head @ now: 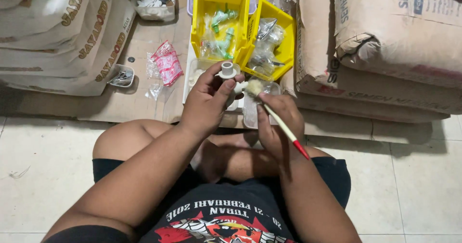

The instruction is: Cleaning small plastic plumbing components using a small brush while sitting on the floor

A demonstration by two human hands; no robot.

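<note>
We sit cross-legged on the tiled floor [53, 156], looking down at our own two hands in front of our knees. Our left hand [204, 103] is closed around a small white plastic pipe fitting [227, 70], thumb and fingers wrapped about its body so that its threaded end sticks up above the fingers. Our right hand [276, 120] is pinched shut on a thin paintbrush [281, 127] with a pale handle and a red tip; the handle runs down and to the right past the wrist, and the bristles [254, 86] sit just beside the fitting, touching or nearly touching its side, we cannot tell which.

Just beyond the hands lie clear plastic trays [250, 110] on a sheet of brown cardboard [139, 103]. Behind them stand two yellow bins: the larger one [219, 2] holds bagged green and white taps, the smaller one [281, 24], tilted against it, holds bagged shiny metal parts. To the left on the cardboard lie a red and white packet [167, 62] and a small clear tub [121, 76]. Stacked paper sacks [57, 36] rise on the left, and more sacks [385, 45] on the right.
</note>
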